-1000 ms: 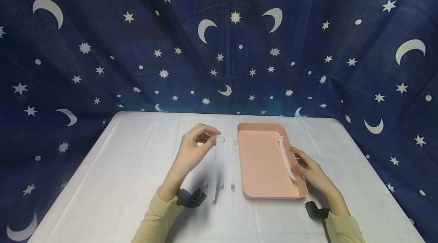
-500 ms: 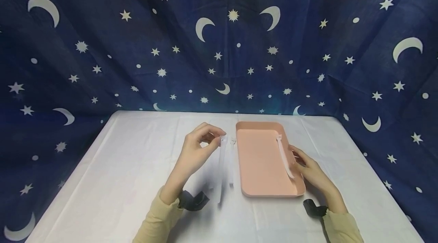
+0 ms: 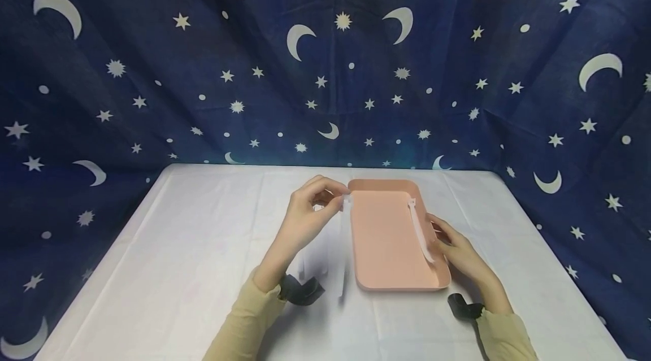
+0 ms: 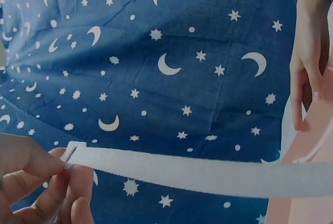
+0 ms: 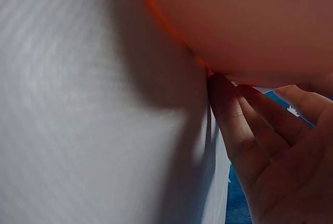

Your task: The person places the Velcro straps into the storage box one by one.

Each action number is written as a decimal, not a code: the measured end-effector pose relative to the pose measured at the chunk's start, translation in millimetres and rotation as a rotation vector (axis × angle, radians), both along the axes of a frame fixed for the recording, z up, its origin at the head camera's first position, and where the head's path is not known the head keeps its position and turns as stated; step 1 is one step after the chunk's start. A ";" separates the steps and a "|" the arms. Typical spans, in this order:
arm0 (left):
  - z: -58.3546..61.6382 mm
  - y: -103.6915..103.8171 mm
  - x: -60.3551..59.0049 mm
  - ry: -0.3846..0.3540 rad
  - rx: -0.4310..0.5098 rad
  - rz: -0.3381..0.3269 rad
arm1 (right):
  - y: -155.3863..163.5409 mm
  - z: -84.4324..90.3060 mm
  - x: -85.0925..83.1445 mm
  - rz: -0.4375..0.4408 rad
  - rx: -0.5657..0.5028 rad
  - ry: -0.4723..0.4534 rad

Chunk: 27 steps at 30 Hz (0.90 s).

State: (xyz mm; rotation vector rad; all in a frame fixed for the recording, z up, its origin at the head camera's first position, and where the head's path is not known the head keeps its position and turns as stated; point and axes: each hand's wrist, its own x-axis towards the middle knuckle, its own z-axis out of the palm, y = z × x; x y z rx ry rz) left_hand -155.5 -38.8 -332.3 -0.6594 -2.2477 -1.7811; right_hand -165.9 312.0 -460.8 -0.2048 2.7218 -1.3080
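My left hand [image 3: 307,220] pinches the slotted head of a white hook-and-loop cable tie [image 4: 197,174] between thumb and fingertips. In the head view the strap hangs down beside the left wall of a shallow pink tray [image 3: 381,242]. At the tray's right side, my right hand [image 3: 468,256] holds the rim, thumb at its top edge and fingers along the outside. Fingertips of that hand meet the tray's outer wall in the right wrist view. Another white cable tie [image 3: 420,231] lies inside the tray, along its right wall.
More white strips [image 3: 324,262] lie on the white tablecloth [image 3: 203,253], faint against it and partly hidden by my left hand and the held strap. A dark blue curtain [image 3: 244,56] with moons and stars hangs behind the table.
My left hand has lifted the cable tie and carried it rightward from the other strips to the tray's left edge. The right hand stays at the tray's rim.
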 end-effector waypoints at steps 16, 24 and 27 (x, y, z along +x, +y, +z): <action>2.1 32.4 -17.3 0.010 0.109 -0.077 | -1.5 2.8 1.3 0.009 -0.029 0.005; 2.1 48.3 -24.1 -0.019 0.119 -0.097 | -1.7 1.3 1.0 0.010 -0.022 0.008; 3.9 55.2 -25.8 -0.023 0.106 -0.112 | -1.4 1.0 0.8 0.008 -0.024 0.004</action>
